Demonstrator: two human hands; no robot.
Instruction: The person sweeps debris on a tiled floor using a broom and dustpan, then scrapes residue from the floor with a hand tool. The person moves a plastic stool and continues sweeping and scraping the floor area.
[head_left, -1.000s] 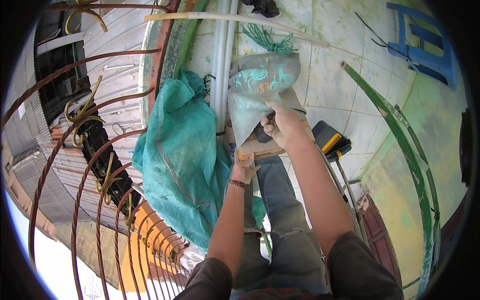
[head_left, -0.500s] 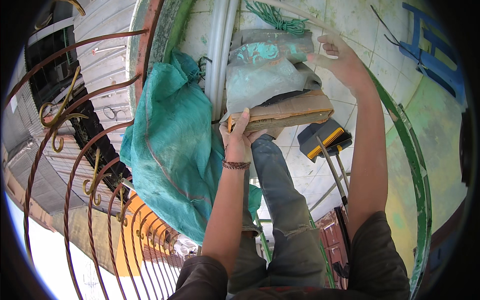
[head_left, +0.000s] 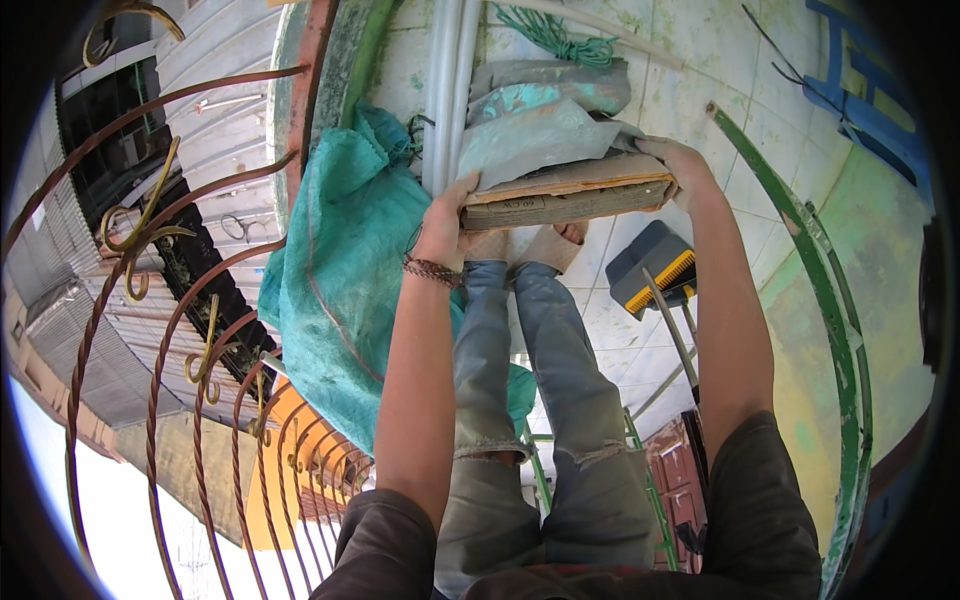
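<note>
Above the tiled floor [head_left: 665,100], our arms [head_left: 415,370] extend forward, left hand [head_left: 445,220] and right hand [head_left: 685,170] with fingers clamped on opposite ends of the cardboard box [head_left: 570,204], grey plastic sheet [head_left: 540,142] over its far edge.

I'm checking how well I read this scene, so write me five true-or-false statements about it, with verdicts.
1. The left hand and right hand hold opposite ends of the flat cardboard pack. True.
2. The bracelet is on the right wrist. False: it is on the left wrist.
3. The teal sack lies to the left of the person's legs. True.
4. The dustpan is plain red. False: it is dark grey with a yellow toothed edge.
5. The green rope is tied around the pack. False: it lies bundled on the tiled floor, beyond the pack.
</note>
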